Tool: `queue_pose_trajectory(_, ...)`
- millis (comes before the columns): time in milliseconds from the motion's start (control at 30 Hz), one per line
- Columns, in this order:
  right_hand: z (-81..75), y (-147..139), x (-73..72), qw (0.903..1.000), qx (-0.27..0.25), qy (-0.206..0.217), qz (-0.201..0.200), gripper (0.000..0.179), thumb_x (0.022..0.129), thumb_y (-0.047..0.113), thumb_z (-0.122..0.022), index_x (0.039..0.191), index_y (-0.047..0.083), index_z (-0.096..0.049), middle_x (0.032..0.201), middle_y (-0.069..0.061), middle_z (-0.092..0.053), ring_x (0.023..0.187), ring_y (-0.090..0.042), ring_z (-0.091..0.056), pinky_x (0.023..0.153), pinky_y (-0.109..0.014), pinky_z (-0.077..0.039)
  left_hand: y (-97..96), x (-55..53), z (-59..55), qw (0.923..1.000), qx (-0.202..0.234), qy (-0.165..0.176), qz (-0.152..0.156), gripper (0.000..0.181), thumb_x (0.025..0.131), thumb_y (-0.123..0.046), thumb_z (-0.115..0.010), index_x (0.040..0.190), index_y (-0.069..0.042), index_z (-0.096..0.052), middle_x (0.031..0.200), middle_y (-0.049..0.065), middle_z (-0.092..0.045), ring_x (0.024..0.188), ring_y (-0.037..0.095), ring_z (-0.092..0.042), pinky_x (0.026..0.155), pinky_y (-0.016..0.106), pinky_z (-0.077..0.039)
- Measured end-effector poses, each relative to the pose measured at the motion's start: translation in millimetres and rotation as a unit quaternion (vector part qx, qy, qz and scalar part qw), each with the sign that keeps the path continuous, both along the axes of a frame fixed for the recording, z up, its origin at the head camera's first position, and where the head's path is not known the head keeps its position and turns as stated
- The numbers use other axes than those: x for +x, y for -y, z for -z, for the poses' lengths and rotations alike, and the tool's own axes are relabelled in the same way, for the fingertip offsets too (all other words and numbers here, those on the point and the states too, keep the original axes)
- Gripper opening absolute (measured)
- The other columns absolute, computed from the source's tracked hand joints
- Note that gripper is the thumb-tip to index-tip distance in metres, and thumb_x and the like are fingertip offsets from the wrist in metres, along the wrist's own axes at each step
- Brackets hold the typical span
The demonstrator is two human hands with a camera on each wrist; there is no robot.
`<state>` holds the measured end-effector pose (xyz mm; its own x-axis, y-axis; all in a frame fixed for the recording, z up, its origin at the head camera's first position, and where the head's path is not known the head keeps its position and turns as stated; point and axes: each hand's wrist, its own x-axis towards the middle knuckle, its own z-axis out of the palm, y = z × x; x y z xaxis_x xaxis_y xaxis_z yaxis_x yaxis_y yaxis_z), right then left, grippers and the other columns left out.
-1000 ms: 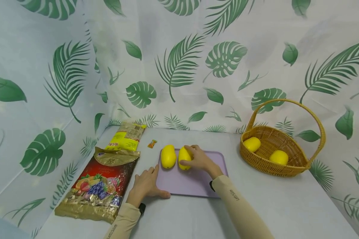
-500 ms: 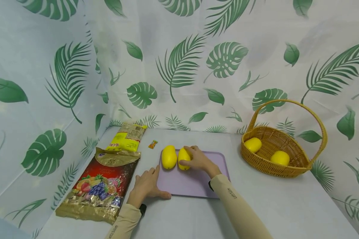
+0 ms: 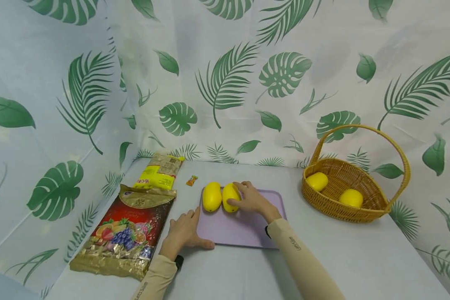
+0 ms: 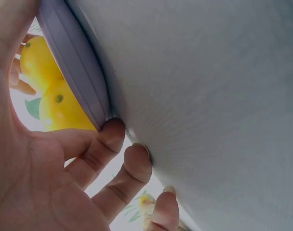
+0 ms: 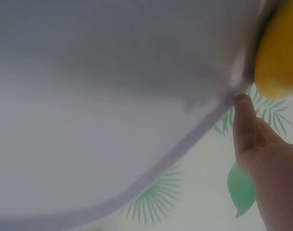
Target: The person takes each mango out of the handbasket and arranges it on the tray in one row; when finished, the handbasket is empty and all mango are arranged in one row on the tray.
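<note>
Two yellow, mango-shaped fruits lie side by side on a lilac tray [image 3: 243, 235], the left fruit [image 3: 211, 197] and the right fruit [image 3: 230, 198]. My right hand [image 3: 254, 201] is at the right fruit's right side, thumb and fingers spread. In the right wrist view a fingertip lies apart from the yellow fruit [image 5: 281, 53], near the tray rim [image 5: 151, 175]. My left hand [image 3: 185, 230] is at the tray's left front corner with fingers extended. The left wrist view shows its fingertips on the table, one touching the tray edge [image 4: 76, 60].
A wicker basket [image 3: 343, 214] with a tall handle stands at the right, holding two yellow fruits. On the left lie a red-and-gold candy bag [image 3: 125, 233] and a yellow bag [image 3: 159, 175]. A small wrapped candy [image 3: 191, 180] lies behind the tray. Leaf-printed cloth walls surround the table.
My right hand has loosened from the right fruit and shifted slightly right, showing more of the fruit. The left hand and the tray have stayed in place.
</note>
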<state>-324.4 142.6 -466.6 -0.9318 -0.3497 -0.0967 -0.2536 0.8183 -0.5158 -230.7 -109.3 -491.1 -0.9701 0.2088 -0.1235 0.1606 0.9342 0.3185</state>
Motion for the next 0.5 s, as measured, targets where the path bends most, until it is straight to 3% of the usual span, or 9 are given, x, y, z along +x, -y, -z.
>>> queue_pose_trajectory(500,-22.3,-47.3,6.2,0.998,-0.003,-0.057,0.027,0.077,0.095,0.052,-0.06,0.156,0.011,-0.037,0.159,-0.026,-0.031,0.143,-0.05,-0.036,0.113,-0.071,-0.033,-0.1,1.1,-1.6,1.0,0.002,-0.001,-0.003,0.133,0.055,-0.074,-0.085,0.154,-0.003,-0.035,0.148,0.022,-0.051,0.127,0.042,-0.055,0.101,0.071,-0.041)
